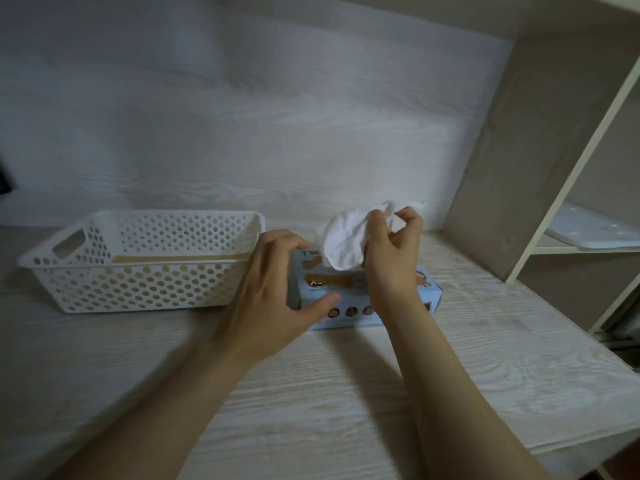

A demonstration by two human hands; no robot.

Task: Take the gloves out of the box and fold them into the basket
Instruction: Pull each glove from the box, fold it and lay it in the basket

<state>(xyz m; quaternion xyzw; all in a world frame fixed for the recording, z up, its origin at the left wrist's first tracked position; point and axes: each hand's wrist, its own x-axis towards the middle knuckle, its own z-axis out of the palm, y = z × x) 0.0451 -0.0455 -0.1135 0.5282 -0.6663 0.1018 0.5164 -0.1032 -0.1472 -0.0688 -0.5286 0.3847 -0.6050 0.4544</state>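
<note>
The glove point(341, 240) is a thin white one, crumpled into a soft, creased bunch. It rises out of the opening in the top of the box point(356, 299), its lower end still in the slot and its upper part gathered above. The right hand point(391, 251) holds it from the right, with fingers point(375, 220) curled and pinching the upper folds. A small tip of white sticks up past the knuckles.

The box is a long, low carton of pale blue card, printed with tan shapes on top and a row of small dark round marks along its near face. It lies on the surface point(329, 393) just right of the basket point(138, 263). The left hand point(270, 289) grips the box's left end. Its fingers are bent over the top and the thumb is laid along the near face.

The basket is white plastic, rectangular and shallow, with sloping walls pierced all over by round holes and a cut-out handle at its left end. Pale tan shows through the holes and across its floor. I cannot tell whether anything lies inside.

The surface is pale board with a grey-white wood grain, and the wall panel point(242, 116) behind has the same grain. At the right stands a shelf unit point(571, 181) with a slim white frame and beige panels. A flat white board point(595, 230) lies on one of its shelves.
</note>
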